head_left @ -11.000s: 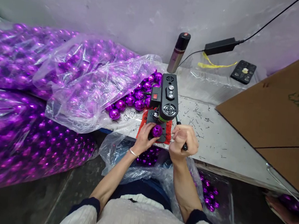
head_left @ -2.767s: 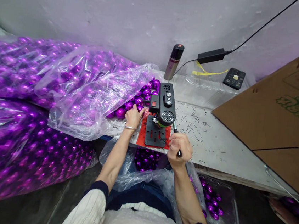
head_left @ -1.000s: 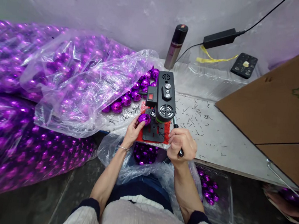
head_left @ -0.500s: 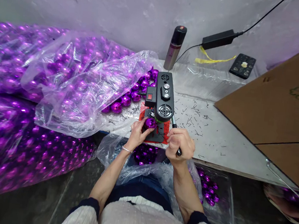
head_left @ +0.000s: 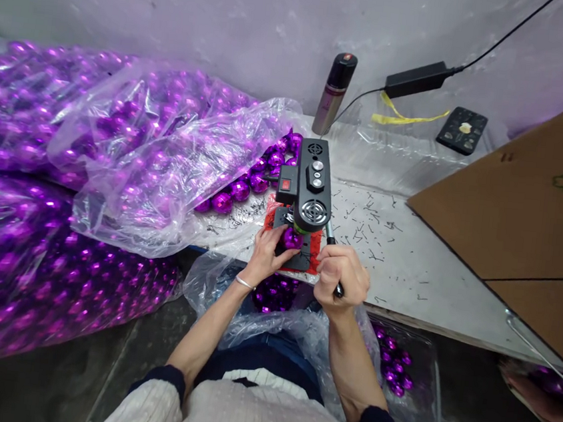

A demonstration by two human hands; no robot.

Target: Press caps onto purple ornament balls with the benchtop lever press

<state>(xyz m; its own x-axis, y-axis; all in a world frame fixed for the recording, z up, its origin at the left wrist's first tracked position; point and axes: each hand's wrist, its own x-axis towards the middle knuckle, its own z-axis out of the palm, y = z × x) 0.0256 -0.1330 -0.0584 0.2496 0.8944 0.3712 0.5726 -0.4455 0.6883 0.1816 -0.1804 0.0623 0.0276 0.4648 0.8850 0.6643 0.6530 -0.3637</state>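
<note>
A small black machine (head_left: 315, 188) with round grilles and a red switch stands on the table over a red mat (head_left: 315, 248). Under its front end a shiny purple ball (head_left: 292, 238) sits between the thumb and fingers of my left hand (head_left: 267, 255). My right hand (head_left: 342, 276) is wrapped round the lever handle (head_left: 338, 289) at the machine's right side. More purple balls (head_left: 240, 189) lie to the left of the machine, partly under clear plastic.
Big clear bags of purple balls (head_left: 54, 268) fill the left. Behind are a spray can (head_left: 334, 96), a black adapter (head_left: 416, 79) and a black scale (head_left: 462, 130). A cardboard box (head_left: 522, 216) leans in from the right. Dark scraps litter the white table (head_left: 395, 277).
The whole view has shifted slightly, moving things a little to the right. The purple ball sits a bit nearer the machine's head, with my left thumb and fingers wider around it. My right hand keeps its grip.
</note>
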